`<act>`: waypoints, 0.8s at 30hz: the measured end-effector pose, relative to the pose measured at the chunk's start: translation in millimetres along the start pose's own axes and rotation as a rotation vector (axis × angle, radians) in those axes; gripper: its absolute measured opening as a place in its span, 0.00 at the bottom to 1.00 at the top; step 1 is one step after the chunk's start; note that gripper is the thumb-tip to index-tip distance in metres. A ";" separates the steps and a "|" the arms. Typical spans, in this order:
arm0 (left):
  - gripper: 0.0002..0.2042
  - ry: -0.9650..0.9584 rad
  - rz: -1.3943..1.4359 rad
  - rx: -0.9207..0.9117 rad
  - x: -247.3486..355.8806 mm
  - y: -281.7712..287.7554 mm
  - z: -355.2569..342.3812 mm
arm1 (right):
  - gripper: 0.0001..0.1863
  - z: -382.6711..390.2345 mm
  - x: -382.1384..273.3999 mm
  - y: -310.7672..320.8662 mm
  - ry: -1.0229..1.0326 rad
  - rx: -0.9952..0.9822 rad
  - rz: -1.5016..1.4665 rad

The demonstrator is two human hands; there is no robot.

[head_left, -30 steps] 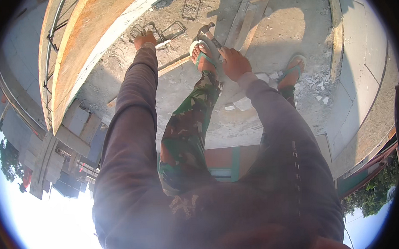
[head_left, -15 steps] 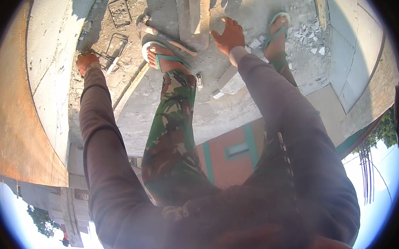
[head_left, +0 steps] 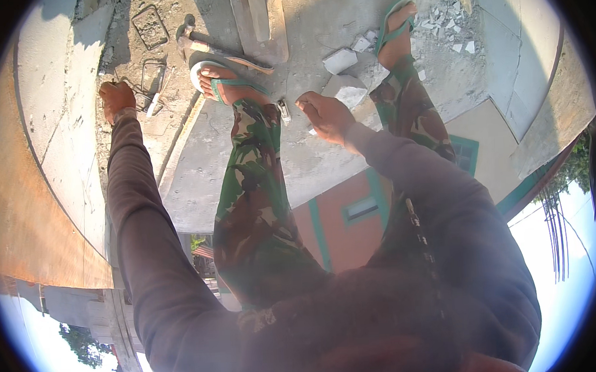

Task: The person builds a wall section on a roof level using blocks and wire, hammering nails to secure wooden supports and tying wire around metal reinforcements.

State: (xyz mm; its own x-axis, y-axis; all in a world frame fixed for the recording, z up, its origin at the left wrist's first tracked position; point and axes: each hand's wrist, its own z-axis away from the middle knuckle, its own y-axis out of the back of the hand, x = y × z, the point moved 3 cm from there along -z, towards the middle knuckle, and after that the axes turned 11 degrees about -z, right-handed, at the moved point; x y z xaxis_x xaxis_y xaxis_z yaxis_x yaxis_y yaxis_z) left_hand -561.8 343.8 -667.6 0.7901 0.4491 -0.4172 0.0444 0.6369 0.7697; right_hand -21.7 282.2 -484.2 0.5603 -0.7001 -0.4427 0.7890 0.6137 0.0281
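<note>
My left hand (head_left: 117,101) is closed at the far left, knuckles up, beside a bent metal wire frame (head_left: 152,78) on the rubble; whatever sits in its fingers is hidden. A short white stick (head_left: 153,104) lies just right of it. My right hand (head_left: 328,118) hovers over the concrete near the middle, fingers curled in and thumb against them; I cannot see anything between them. Left of it, a small metallic object (head_left: 283,111) rests beside my left ankle. Beyond my left foot lies a hammer (head_left: 222,51) with a worn handle.
Another bent wire frame (head_left: 150,27) lies farther off. Wooden boards (head_left: 258,28) stretch away at the top centre. Broken concrete chunks (head_left: 345,91) and white shards (head_left: 445,28) lie around my sandalled right foot (head_left: 395,39). A thin wood strip (head_left: 181,141) edges the slab.
My right hand has come back toward me from above the chunks, and its spread fingers have curled in. My left hand stays by the wire frame. The whole view has shifted slightly.
</note>
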 end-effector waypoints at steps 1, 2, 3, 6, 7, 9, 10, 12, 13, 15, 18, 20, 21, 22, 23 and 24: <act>0.22 -0.041 0.074 0.029 6.5 10.8 9.3 | 0.16 8.1 7.1 -4.4 0.039 -0.022 -0.024; 0.20 -0.132 0.152 0.084 15.8 15.8 23.2 | 0.15 16.0 15.7 -9.4 0.174 0.052 -0.035; 0.19 -0.231 0.231 0.148 29.8 25.1 35.9 | 0.15 24.9 4.7 -6.3 0.116 0.066 -0.088; 0.14 -0.280 0.583 0.148 78.2 63.3 93.5 | 0.15 70.1 -53.0 20.0 0.027 0.094 -0.160; 0.14 -0.298 0.683 0.128 96.0 77.5 106.9 | 0.15 84.3 -57.9 25.9 0.035 0.118 -0.232; 0.14 -0.285 0.852 -0.029 133.0 111.1 119.5 | 0.13 112.3 -64.6 36.3 0.059 0.168 -0.384; 0.14 -0.285 0.918 -0.077 149.5 123.9 118.6 | 0.12 128.9 -71.9 40.1 0.098 0.231 -0.427; 0.12 -0.274 0.831 0.150 171.8 92.7 84.9 | 0.10 159.8 -90.2 55.4 0.162 0.317 -0.482; 0.12 -0.229 0.951 0.074 182.3 84.0 60.4 | 0.10 169.1 -92.3 58.3 0.164 0.322 -0.516; 0.12 -0.134 1.191 -0.103 199.8 74.5 32.7 | 0.10 181.4 -92.7 66.5 0.149 0.333 -0.573; 0.15 -0.104 1.140 -0.030 219.5 122.2 21.1 | 0.10 178.9 -80.1 67.4 0.175 0.347 -0.559; 0.14 -0.124 1.033 0.109 216.5 134.7 15.2 | 0.10 176.3 -75.4 74.4 0.192 0.342 -0.558; 0.14 -0.161 1.005 0.164 219.3 147.5 18.8 | 0.10 177.4 -76.7 74.5 0.202 0.360 -0.560; 0.14 -0.195 0.978 0.220 219.0 160.6 23.1 | 0.11 178.5 -78.1 75.8 0.212 0.375 -0.559; 0.14 -0.178 0.946 0.230 213.7 173.1 26.7 | 0.11 178.4 -79.0 77.8 0.194 0.346 -0.551; 0.14 -0.167 0.920 0.242 209.8 182.9 28.7 | 0.11 178.2 -80.5 82.8 0.180 0.323 -0.542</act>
State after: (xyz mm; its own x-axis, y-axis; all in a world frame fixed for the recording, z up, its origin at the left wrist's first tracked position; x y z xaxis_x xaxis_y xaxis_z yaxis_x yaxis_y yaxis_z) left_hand -370.3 536.5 -600.4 0.6542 0.6013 0.4588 -0.5259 -0.0744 0.8473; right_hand 43.4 324.3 -286.6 0.0332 -0.7900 -0.6122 0.9994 0.0307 0.0145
